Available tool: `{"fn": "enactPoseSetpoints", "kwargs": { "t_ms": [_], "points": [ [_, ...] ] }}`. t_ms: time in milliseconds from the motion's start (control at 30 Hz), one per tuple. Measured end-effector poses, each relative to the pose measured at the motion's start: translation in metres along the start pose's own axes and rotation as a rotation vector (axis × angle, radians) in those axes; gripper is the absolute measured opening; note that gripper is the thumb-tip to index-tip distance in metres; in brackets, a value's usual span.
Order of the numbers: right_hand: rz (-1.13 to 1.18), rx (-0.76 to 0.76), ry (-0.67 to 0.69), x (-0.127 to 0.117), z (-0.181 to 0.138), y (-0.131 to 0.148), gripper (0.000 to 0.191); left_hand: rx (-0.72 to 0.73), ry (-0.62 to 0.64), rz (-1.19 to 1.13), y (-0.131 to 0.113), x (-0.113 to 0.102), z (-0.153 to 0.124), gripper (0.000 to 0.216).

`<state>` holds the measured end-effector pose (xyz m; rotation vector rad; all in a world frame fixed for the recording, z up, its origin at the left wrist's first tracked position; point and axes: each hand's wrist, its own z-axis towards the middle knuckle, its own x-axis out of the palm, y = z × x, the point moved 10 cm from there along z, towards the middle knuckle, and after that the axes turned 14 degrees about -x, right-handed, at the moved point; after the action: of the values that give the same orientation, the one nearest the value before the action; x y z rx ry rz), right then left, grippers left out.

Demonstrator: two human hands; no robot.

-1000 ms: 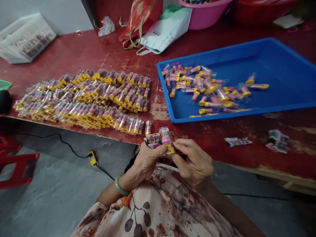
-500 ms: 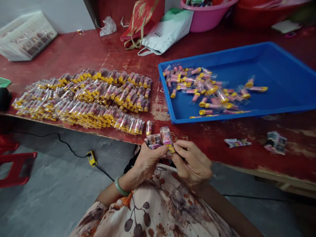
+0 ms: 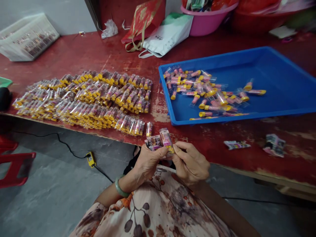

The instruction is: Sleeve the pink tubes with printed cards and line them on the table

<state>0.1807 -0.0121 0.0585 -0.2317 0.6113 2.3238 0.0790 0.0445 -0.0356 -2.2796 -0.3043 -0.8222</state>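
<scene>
My left hand pinches a small stack of printed cards and steadies a small clear tube with a yellow cap. My right hand grips the tube's lower, capped end. Both hands are at the near edge of the red table, above my lap. A large batch of similar tubes lies in rows on the table to the left. A blue tray to the right holds several loose tubes in clear wrappers.
Two small piles of printed cards lie on the table at right. A white basket, bags and a pink basin stand at the back. A red stool and a cable with a yellow plug are on the floor.
My hands stay together on the tube and cards, with the right fingers shifting slightly on the capped end. The view has tilted a little; nothing on the table moved.
</scene>
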Motion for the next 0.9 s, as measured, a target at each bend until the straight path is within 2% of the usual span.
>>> {"fn": "enactPoseSetpoints", "kwargs": {
  "t_ms": [167,267,333,400,533,667,767,833,867,900],
  "points": [
    [0.005,0.0,-0.003,0.001,0.0,0.001,0.031,0.008,-0.015,-0.012,0.0,-0.001,0.0,0.037],
    [0.087,0.051,0.096,0.005,0.005,-0.009,0.029,0.028,-0.047,0.008,-0.005,-0.008,0.003,0.035],
    [0.204,0.156,0.219,0.012,0.007,-0.024,0.029,0.063,-0.068,0.076,-0.013,-0.012,0.004,0.034],
    [0.361,0.329,0.303,0.02,0.006,-0.044,0.033,0.109,-0.077,0.208,-0.023,-0.012,0.004,0.029],
    [0.583,0.641,0.263,0.038,0.01,-0.072,0.04,0.118,-0.005,0.374,-0.034,0.001,0.004,0.024],
    [0.612,0.717,0.265,0.066,0.029,-0.082,0.038,0.146,-0.003,0.333,-0.049,0.001,0.009,0.03],
    [0.488,0.699,0.333,0.091,0.052,-0.105,0.042,0.216,-0.119,0.242,-0.068,-0.019,0.012,0.034],
    [0.205,0.64,0.47,0.112,0.071,-0.133,0.044,0.223,-0.192,0.153,-0.075,-0.035,0.013,0.035],
    [-0.002,0.599,0.579,0.125,0.079,-0.149,0.042,0.204,-0.209,0.107,-0.075,-0.042,0.013,0.036],
    [-0.104,0.582,0.638,0.139,0.088,-0.165,0.04,0.172,-0.215,0.067,-0.073,-0.047,0.014,0.037]
  ]
}}
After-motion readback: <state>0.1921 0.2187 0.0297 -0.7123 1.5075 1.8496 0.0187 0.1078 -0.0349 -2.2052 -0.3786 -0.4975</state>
